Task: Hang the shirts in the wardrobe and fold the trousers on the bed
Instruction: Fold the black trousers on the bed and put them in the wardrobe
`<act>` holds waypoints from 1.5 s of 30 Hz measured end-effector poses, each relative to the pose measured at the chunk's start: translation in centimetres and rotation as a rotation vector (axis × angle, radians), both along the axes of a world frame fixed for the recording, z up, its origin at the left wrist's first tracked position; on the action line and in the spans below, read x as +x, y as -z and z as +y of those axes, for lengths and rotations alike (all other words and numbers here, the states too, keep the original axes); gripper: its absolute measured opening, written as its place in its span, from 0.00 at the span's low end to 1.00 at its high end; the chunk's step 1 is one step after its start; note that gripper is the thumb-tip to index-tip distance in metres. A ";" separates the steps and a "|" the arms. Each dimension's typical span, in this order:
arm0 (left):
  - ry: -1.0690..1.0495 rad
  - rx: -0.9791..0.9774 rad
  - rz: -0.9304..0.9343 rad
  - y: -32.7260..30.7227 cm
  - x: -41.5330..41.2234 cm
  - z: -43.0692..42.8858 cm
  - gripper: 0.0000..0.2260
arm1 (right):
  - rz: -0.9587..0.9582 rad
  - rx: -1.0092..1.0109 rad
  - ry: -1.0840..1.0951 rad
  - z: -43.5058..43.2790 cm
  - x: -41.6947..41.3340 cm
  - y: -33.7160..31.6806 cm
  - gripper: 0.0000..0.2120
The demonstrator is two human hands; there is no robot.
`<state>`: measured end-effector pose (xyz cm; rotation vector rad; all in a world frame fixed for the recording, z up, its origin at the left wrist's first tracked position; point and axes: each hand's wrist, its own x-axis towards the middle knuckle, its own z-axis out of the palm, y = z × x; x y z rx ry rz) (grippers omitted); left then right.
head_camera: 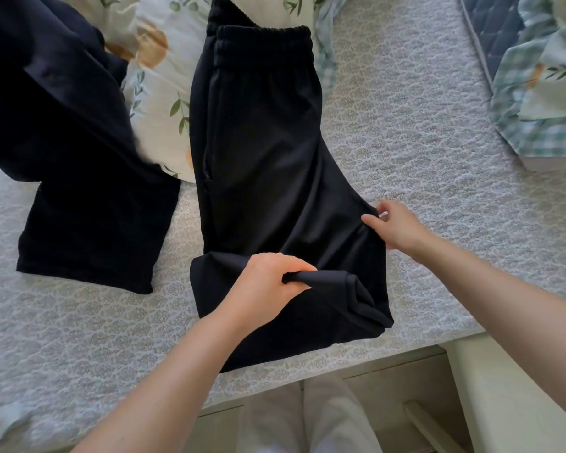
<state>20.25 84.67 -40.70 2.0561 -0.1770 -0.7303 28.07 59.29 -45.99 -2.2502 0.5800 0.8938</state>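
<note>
Trousers (262, 152) lie on the bed (406, 109); I see my left hand (268, 282) gripping their folded end (black cloth), and my right hand (397, 227) pinching the edge just beyond it.

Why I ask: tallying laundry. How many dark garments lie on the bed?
2. The black elastic-waisted fabric trousers lie centrally; a dark navy cloth garment lies left of them, partly over a floral pillow. Others may be out of frame.
</note>
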 end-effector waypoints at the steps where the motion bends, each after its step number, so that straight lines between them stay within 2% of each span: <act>1: 0.008 -0.010 -0.004 -0.2 0.2 -0.1 0.09 | -0.033 -0.053 -0.032 0.5 0.1 -0.3 0.12; 5: 0.038 -0.037 0.001 -0.9 0.6 -0.5 0.09 | -0.060 -0.103 -0.108 2.8 0.5 -1.8 0.10; 7: 0.059 -0.026 -0.021 -1.1 0.6 -0.7 0.10 | -0.055 -0.102 -0.236 4.0 0.6 -2.2 0.10; 10: 0.081 -0.019 -0.053 -1.3 0.6 -1.2 0.09 | -0.007 -0.028 -0.357 5.5 0.7 -2.7 0.11; 12: 0.095 -0.011 -0.064 -1.3 0.8 -1.7 0.08 | 0.141 0.092 -0.323 5.9 1.0 -2.8 0.16; 14: 0.097 0.030 -0.106 -1.1 1.1 -2.3 0.08 | 0.396 0.251 -0.182 5.8 1.6 -2.7 0.27; 17: 0.089 0.170 -0.208 -0.7 2.0 -3.6 0.06 | 0.623 0.435 -0.036 4.8 3.1 -2.2 0.38; 19: 0.099 0.255 -0.234 -0.4 2.9 -4.6 0.06 | 0.712 0.513 -0.012 3.8 4.1 -2.0 0.41; 21: 0.137 0.325 -0.236 0.1 4.1 -5.4 0.08 | 0.750 0.568 -0.012 3.0 4.7 -1.8 0.38; 22: 0.161 0.341 -0.228 0.4 4.6 -5.7 0.09 | 0.721 0.546 -0.021 2.7 4.7 -1.7 0.33; 24: 0.208 0.314 -0.194 0.8 5.2 -6.0 0.09 | 0.535 0.425 -0.066 2.0 4.6 -0.6 0.20; 26: 0.237 0.260 -0.156 0.9 5.2 -6.1 0.08 | 0.376 0.389 -0.092 1.3 4.2 0.4 0.12; 30: 0.176 0.195 -0.071 1.6 4.4 -5.8 0.06 | 0.300 0.400 -0.199 0.3 3.4 0.9 0.12; 34: 0.162 0.170 -0.057 2.4 4.5 -5.6 0.06 | 0.273 0.427 -0.403 0.0 2.3 1.6 0.29; 35: 0.170 0.167 -0.056 2.6 4.6 -5.6 0.06 | 0.233 0.441 -0.407 0.0 1.8 1.9 0.28; 38: 0.183 0.163 -0.048 2.8 4.8 -5.9 0.10 | 0.013 0.398 -0.299 0.4 1.2 2.4 0.10; 40: 0.190 0.171 -0.042 3.2 4.8 -5.9 0.14 | -0.099 0.300 -0.263 -0.2 1.5 2.5 0.07; 45: 0.250 0.192 0.047 4.8 5.5 -6.1 0.13 | -0.239 -0.028 -0.311 -5.1 2.0 2.8 0.03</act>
